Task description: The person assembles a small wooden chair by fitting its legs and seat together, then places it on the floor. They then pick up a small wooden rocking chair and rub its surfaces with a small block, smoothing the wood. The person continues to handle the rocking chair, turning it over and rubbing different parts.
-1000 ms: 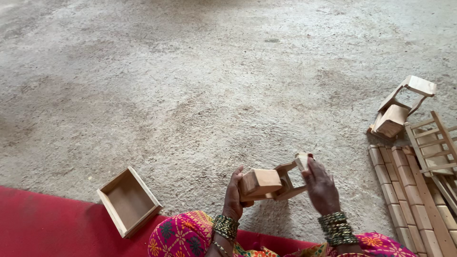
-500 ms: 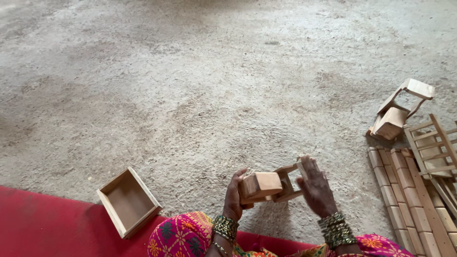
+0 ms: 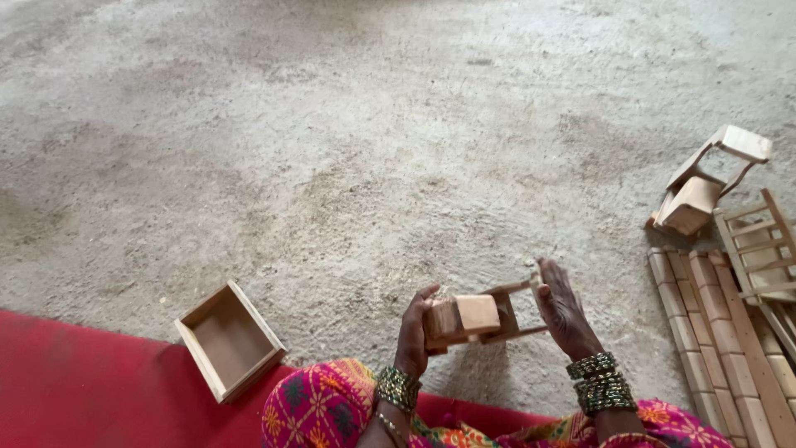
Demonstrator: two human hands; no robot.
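A small wooden toy piece [image 3: 479, 318], a block joined to a little frame of thin sticks, is held between both hands low in the head view. My left hand [image 3: 413, 332] grips the block end from the left. My right hand [image 3: 563, 309] presses its palm and fingers against the stick frame on the right. Both wrists wear stacked bangles, and a bright patterned garment [image 3: 323, 406] covers my knees below.
An open square wooden tray [image 3: 230, 340] lies at the edge of a red mat [image 3: 83, 390]. At the right sit a small wooden chair-like piece [image 3: 705, 187], a slatted frame [image 3: 759, 241] and a ridged wooden board [image 3: 717, 332]. Rough concrete floor [image 3: 332, 124] stretches ahead.
The toy piece has been lowered slightly and turned in my hands. My right hand shifted from the top of the frame to its right side.
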